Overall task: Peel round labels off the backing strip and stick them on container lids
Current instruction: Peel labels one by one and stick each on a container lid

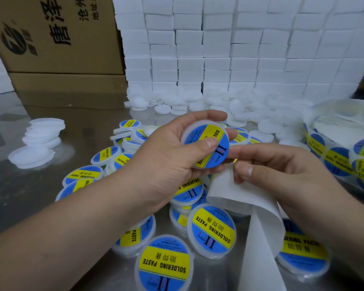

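Head view: label seated on a held lid, backing strip waiting in the other hand

Across the back, a wall of white blocks (240,49), with brown cartons (57,34) at far left. Below, a shiny metal table (40,196). At the right edge, a label roll (334,156) in clear wrap, showing blue-and-yellow rounds. Along the foot of the wall, a drift of bare white lids (198,101); well apart at left, a small stack of bare lids (42,133). Nearest the camera, a heap of labelled lids (166,263), spread beneath both forearms.

Rising from bottom centre, the white backing strip (259,227), curling over and ending in the right hand (292,175). Pinched there between thumb and curled fingers, with no label visible on this stretch. Up and to the left, the left hand (170,156), fingers wrapped behind one lid (206,143) and thumb laid flat across its round label (210,135). Lid held in the air over the heap, tilted toward the camera. Touching the right fingertips or just beside them: cannot tell which.

Step in hand, as judged: pressing down a label already on, well centred inside the rim.

Next, probably: dropping this lid on the heap, fetching a bare one, then drawing the strip on to the following round. Needed for that: a freed left hand, an edge lifted without creasing, and centring before any pressure
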Tool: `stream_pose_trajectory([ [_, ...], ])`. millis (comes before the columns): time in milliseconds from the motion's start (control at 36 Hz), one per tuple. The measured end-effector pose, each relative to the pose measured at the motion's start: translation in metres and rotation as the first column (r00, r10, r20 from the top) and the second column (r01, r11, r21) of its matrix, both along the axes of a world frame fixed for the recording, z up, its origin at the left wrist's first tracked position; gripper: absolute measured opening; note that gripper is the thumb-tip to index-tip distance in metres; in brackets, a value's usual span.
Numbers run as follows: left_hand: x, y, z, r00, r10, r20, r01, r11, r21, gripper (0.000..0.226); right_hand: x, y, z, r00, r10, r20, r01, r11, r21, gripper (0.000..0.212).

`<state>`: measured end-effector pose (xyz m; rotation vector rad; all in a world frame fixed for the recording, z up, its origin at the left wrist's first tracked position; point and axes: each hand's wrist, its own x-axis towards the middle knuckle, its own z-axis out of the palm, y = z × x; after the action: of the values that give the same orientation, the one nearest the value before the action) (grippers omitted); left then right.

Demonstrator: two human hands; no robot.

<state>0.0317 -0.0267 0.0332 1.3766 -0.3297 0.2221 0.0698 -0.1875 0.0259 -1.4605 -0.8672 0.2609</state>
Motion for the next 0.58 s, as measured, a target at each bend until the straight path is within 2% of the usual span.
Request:
stream_pose_trajectory([
  [83, -0.001, -0.002, 0.001, 0.99, 0.121, 0.077, -0.126, 0.99, 0.063, 0.034, 0.0, 0.001, -0.002, 0.996, -0.085, 0.023, 0.086, 0.995, -0.044, 0.029],
  [167, 0.0, 0.005, 0.012, 0.957, 0.266, 0.116, -0.262, 0.964, -0.05, 0.032, 0.006, 0.001, -0.004, 0.968, -0.247, 0.049, 0.25, 0.966, -0.061, 0.015],
  [250, -0.002, 0.01, 0.021, 0.924, 0.356, 0.138, -0.345, 0.934, -0.097, 0.023, 0.012, -0.001, -0.005, 0.935, -0.348, 0.063, 0.35, 0.936, -0.025, 0.021],
  [306, -0.007, 0.002, 0.018, 0.936, 0.332, 0.12, -0.336, 0.942, 0.015, 0.016, 0.01, 0.0, -0.003, 0.932, -0.349, 0.097, 0.35, 0.937, 0.004, 0.03],
  [361, -0.011, -0.007, 0.008, 0.948, 0.294, 0.126, -0.315, 0.927, 0.206, 0.009, 0.006, 0.001, -0.002, 0.94, -0.306, 0.15, 0.308, 0.951, 0.014, 0.037],
  [389, -0.013, -0.01, 0.003, 0.954, 0.271, 0.13, -0.299, 0.908, 0.294, 0.013, 0.003, 0.001, -0.002, 0.947, -0.27, 0.172, 0.272, 0.962, 0.013, 0.04],
  [472, -0.014, -0.01, -0.006, 0.957, 0.245, 0.154, -0.289, 0.836, 0.466, 0.012, 0.0, 0.0, -0.004, 0.94, -0.202, 0.274, 0.21, 0.978, 0.002, 0.036],
  [528, -0.015, -0.01, -0.008, 0.949, 0.246, 0.196, -0.313, 0.8, 0.511, 0.015, 0.001, 0.0, -0.007, 0.889, -0.239, 0.391, 0.276, 0.96, -0.04, 0.039],
  [583, -0.017, -0.011, -0.008, 0.94, 0.227, 0.256, -0.333, 0.78, 0.53, 0.019, 0.003, 0.0, -0.009, 0.78, -0.27, 0.564, 0.37, 0.927, -0.069, 0.046],
])
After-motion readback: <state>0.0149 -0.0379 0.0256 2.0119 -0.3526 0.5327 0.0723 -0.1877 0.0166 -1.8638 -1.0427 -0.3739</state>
